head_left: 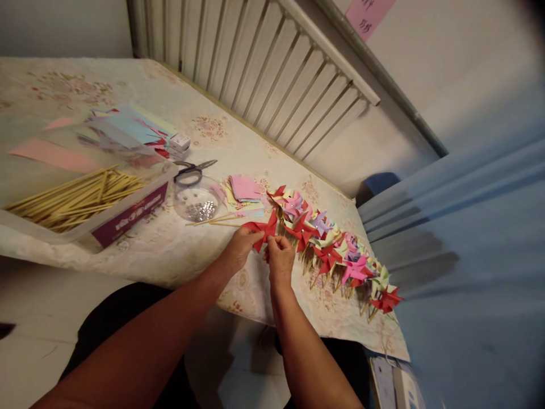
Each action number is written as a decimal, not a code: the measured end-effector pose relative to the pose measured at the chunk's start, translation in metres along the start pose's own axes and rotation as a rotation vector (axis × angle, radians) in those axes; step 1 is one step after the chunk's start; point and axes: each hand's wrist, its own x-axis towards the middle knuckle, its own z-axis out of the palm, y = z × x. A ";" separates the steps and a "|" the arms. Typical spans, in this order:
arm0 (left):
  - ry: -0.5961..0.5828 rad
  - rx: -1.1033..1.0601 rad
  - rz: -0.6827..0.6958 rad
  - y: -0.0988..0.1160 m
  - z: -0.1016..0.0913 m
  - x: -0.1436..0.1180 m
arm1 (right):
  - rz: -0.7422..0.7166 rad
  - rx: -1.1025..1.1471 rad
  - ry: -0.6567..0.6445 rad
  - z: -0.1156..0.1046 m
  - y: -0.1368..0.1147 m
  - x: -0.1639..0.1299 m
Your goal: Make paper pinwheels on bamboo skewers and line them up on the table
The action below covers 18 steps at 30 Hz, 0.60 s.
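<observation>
A red paper pinwheel [267, 228] is held over the near part of the table, between my two hands. My left hand [242, 247] pinches its left blade between thumb and fingers. At its lower right, the closed fingers of my right hand [281, 258] grip the paper near the middle; whether a pin or stick is also in them is hidden. Just left of the pinwheel lie a few thin wooden sticks [219, 220]. Behind it is a stack of pink and yellow paper squares [246, 190]. Finished pinwheels [327, 258] in several colours lie in a row to the right.
A round clear dish [198, 203] holds small metal pins, with scissors [193, 171] behind it. Left stands a plastic box [147, 213] of wooden sticks. Coloured paper sheets [128, 128] and a small white box [179, 143] lie farther back. A blue curtain [464, 244] hangs at right.
</observation>
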 end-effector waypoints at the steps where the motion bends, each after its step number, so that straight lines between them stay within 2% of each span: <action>1: -0.001 0.000 -0.001 -0.001 0.000 0.000 | -0.001 0.003 0.001 0.000 0.000 0.000; 12: -0.021 -0.053 0.009 -0.007 -0.003 0.004 | 0.001 0.007 0.041 0.001 0.002 0.001; 18: 0.027 -0.043 -0.011 -0.007 -0.002 0.003 | -0.001 -0.001 0.074 0.004 0.004 0.001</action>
